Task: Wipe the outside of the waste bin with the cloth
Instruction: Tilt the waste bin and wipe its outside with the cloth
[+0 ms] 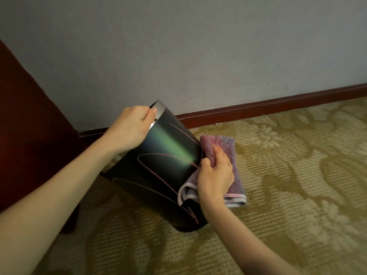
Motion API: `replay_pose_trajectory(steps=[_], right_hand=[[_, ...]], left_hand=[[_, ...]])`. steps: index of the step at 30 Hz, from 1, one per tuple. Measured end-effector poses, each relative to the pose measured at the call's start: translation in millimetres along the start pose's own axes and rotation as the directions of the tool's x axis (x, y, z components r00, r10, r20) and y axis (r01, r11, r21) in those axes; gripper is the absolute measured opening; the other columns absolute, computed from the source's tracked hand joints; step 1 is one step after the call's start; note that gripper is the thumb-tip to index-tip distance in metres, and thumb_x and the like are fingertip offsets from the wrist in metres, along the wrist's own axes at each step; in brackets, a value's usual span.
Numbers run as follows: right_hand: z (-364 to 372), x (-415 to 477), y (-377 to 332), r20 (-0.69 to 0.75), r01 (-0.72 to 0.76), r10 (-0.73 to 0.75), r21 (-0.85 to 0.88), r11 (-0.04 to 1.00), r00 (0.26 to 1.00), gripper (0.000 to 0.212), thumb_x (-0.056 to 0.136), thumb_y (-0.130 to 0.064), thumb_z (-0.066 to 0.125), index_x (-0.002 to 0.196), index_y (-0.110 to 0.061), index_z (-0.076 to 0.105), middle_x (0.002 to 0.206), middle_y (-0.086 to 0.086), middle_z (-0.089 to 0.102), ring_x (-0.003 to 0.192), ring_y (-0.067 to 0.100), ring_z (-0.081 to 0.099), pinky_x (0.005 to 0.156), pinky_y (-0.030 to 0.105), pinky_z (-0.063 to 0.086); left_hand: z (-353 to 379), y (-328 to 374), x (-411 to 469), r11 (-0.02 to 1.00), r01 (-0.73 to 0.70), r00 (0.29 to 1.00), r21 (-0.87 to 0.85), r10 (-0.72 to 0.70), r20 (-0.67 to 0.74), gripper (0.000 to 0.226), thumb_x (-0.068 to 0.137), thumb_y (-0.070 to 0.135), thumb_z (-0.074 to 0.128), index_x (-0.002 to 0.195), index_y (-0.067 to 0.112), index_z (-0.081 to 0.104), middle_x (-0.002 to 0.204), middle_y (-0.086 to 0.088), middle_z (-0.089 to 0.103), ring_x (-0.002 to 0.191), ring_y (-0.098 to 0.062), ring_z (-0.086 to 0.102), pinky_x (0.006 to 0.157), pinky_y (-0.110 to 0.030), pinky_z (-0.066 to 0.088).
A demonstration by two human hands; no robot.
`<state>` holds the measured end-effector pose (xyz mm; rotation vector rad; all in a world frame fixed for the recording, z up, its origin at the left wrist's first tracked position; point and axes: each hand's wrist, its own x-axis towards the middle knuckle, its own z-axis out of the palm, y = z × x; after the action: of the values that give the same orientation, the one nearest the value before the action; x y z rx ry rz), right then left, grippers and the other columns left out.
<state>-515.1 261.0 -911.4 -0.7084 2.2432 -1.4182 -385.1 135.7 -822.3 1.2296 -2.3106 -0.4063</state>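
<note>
The tilted waste bin [158, 171] is gripped at its rim by the left hand [129, 130]; the cloth [224, 165] (folded, purplish) is pressed against its side by the right hand [215, 175].

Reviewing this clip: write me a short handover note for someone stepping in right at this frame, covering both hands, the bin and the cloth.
Left hand: gripping the metal rim of the waste bin, holding it tilted on the carpet near the wall.
Right hand: pressing the folded purple cloth against the bin's right side.
Done: wiping is under way; how much is already covered cannot be told.
Left: probably work around the remaining outside, including the side facing away and the base edge, then stand the bin upright.
</note>
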Motion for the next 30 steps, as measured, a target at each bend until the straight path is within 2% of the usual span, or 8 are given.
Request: replay_pose_trajectory(steps=[6, 10, 12, 14, 18, 20, 26, 30], right_hand=[[10, -37, 3, 0.098, 0.122, -0.114, -0.090, 0.988, 0.989, 0.070, 0.084, -0.013, 0.053, 0.147, -0.032, 0.030, 0.158, -0.015, 0.022, 0.145, 0.009, 0.008, 0.113, 0.037, 0.002], [-3, -18, 12, 0.187, 0.377, -0.336, -0.267, 0.887, 0.923, 0.070, 0.075, -0.038, 0.047, 0.144, -0.029, 0.037, 0.150, -0.007, 0.036, 0.129, 0.022, 0.026, 0.103, 0.048, 0.021], [-13, 3, 16, 0.274, 0.550, -0.480, -0.324, 0.770, 0.834, 0.071, 0.071, -0.044, 0.043, 0.139, -0.021, 0.046, 0.141, 0.001, 0.048, 0.117, 0.029, 0.040, 0.094, 0.046, 0.034], [-15, 19, 16, 0.304, 0.614, -0.535, -0.325, 0.720, 0.788, 0.070, 0.072, -0.045, 0.040, 0.136, -0.019, 0.050, 0.136, 0.002, 0.053, 0.115, 0.027, 0.042, 0.089, 0.042, 0.033], [-6, 33, 9, 0.318, 0.559, -0.478, -0.257, 0.788, 0.819, 0.068, 0.074, -0.046, 0.032, 0.137, -0.026, 0.048, 0.141, -0.003, 0.051, 0.129, 0.019, 0.042, 0.104, 0.046, 0.029], [-4, 42, 4, 0.330, 0.483, -0.411, -0.176, 0.858, 0.850, 0.065, 0.073, -0.046, 0.032, 0.133, -0.031, 0.052, 0.136, -0.003, 0.056, 0.124, 0.020, 0.049, 0.104, 0.048, 0.035], [1, 75, -18, 0.393, 0.145, -0.084, -0.130, 0.981, 0.916, 0.024, 0.074, -0.040, 0.046, 0.081, -0.047, 0.068, 0.105, -0.009, 0.071, 0.104, 0.022, 0.061, 0.087, 0.034, 0.046], [2, 77, -22, 0.354, 0.046, -0.009, -0.096, 0.994, 0.935, 0.022, 0.077, -0.034, 0.051, 0.072, -0.044, 0.070, 0.099, -0.013, 0.072, 0.104, 0.020, 0.062, 0.092, 0.035, 0.047]], left_hand=[[0, 3, 8, 0.994, 0.094, 0.996, 0.050, -0.094, -0.008, 0.045, 0.099, 0.024, 0.031, 0.056, 0.010, 0.038, 0.068, -0.014, 0.048, 0.071, -0.031, 0.044, 0.064, -0.034, 0.029], [-7, -9, 1, 0.995, 0.099, 0.995, 0.024, -0.099, -0.010, 0.045, 0.099, 0.023, 0.033, 0.056, 0.010, 0.038, 0.060, -0.007, 0.045, 0.066, -0.029, 0.045, 0.057, -0.035, 0.025], [-9, -15, -4, 0.994, 0.110, 0.994, 0.012, -0.109, -0.029, 0.046, 0.099, 0.023, 0.034, 0.054, 0.013, 0.035, 0.056, -0.004, 0.041, 0.063, -0.029, 0.042, 0.055, -0.036, 0.019], [-9, -17, -7, 0.991, 0.131, 0.991, 0.000, -0.131, -0.041, 0.046, 0.099, 0.024, 0.034, 0.053, 0.014, 0.034, 0.055, -0.003, 0.040, 0.062, -0.028, 0.039, 0.056, -0.034, 0.016], [-8, -16, -8, 0.989, 0.145, 0.988, -0.033, -0.147, -0.041, 0.046, 0.099, 0.024, 0.035, 0.054, 0.015, 0.034, 0.055, -0.001, 0.039, 0.056, -0.023, 0.038, 0.054, -0.038, 0.019], [-8, -15, -11, 0.988, 0.146, 0.988, -0.053, -0.148, -0.047, 0.046, 0.099, 0.026, 0.035, 0.054, 0.016, 0.033, 0.055, 0.001, 0.038, 0.053, -0.014, 0.038, 0.049, -0.026, 0.027], [1, -8, -18, 0.990, 0.112, 0.991, -0.080, -0.117, -0.060, 0.044, 0.098, 0.027, 0.035, 0.055, 0.017, 0.035, 0.055, 0.002, 0.039, 0.051, -0.009, 0.037, 0.045, -0.017, 0.029], [1, -5, -14, 0.991, 0.123, 0.990, -0.055, -0.127, -0.064, 0.045, 0.098, 0.026, 0.034, 0.055, 0.016, 0.036, 0.056, 0.000, 0.040, 0.052, -0.011, 0.038, 0.048, -0.021, 0.029]])
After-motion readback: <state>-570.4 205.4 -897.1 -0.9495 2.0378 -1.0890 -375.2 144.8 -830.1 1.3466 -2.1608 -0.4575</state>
